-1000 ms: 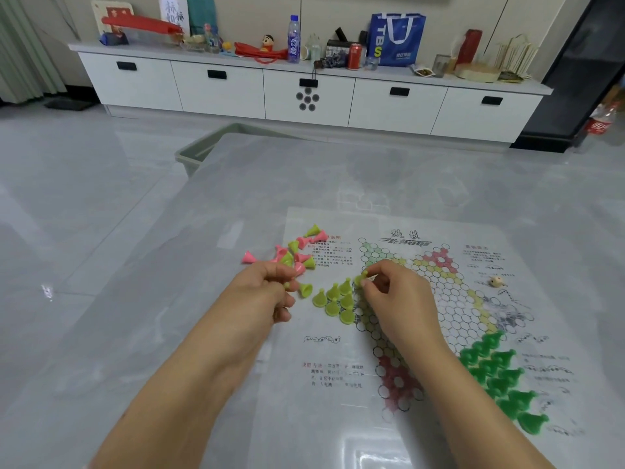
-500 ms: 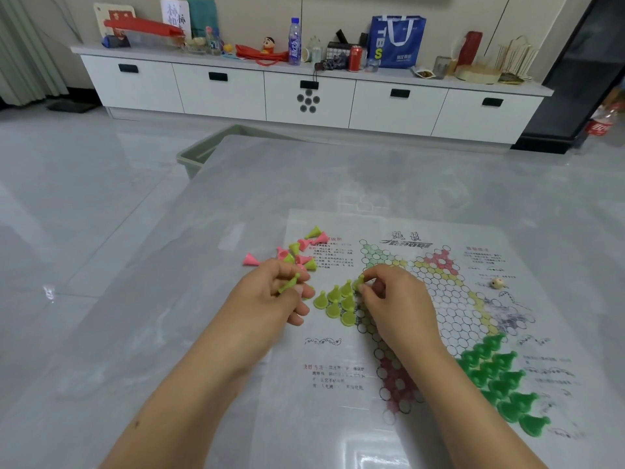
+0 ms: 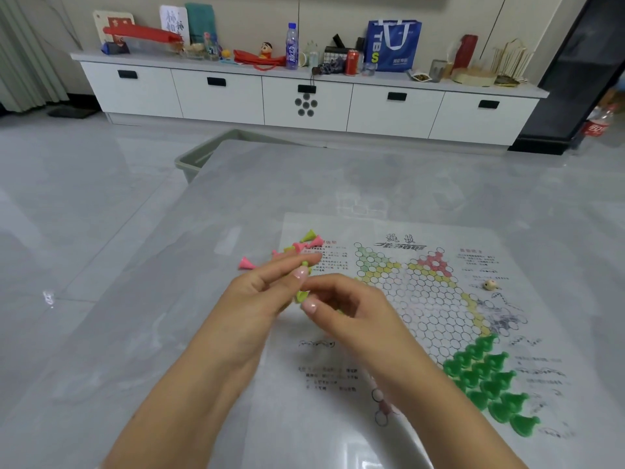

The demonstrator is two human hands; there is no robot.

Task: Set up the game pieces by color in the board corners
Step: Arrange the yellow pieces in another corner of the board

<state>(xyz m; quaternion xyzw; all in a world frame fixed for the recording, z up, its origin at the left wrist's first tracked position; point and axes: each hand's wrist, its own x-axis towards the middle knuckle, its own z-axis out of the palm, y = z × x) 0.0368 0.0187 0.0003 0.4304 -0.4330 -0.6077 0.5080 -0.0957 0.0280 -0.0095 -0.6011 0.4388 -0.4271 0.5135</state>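
Game pieces first, nearest stuff first: the dark green pieces (image 3: 487, 384) are already packed upright in a tidy triangle on the board's near right corner, so that colour looks done.

Just past that, both hands meet above the board's left side. Left hand (image 3: 257, 306) has its grip pinched on a lime green piece (image 3: 302, 295), holding it by the stem with the wide base pointing down, and the right hand (image 3: 351, 309) has thumb and fingertips coming together on that same piece. Looks like a hand-off to me: left picks from the loose pile, right sets it down, since the right sits closer to the lime corner. Can't tell if the right has actually clamped on yet, the fingers hide the contact. The lime cluster on the board is mostly hidden under the hands too.

Further out, the leftover pile of pink and lime pieces (image 3: 304, 247) is lying tipped over on the sheet's far left corner, with one stray pink piece (image 3: 246, 263) off the sheet on the worktop (image 3: 135, 333). So pink isn't started, and its red corners on the printed board (image 3: 422, 299) sit bare. A small bead-like die (image 3: 489, 285) sits off to the board's right.
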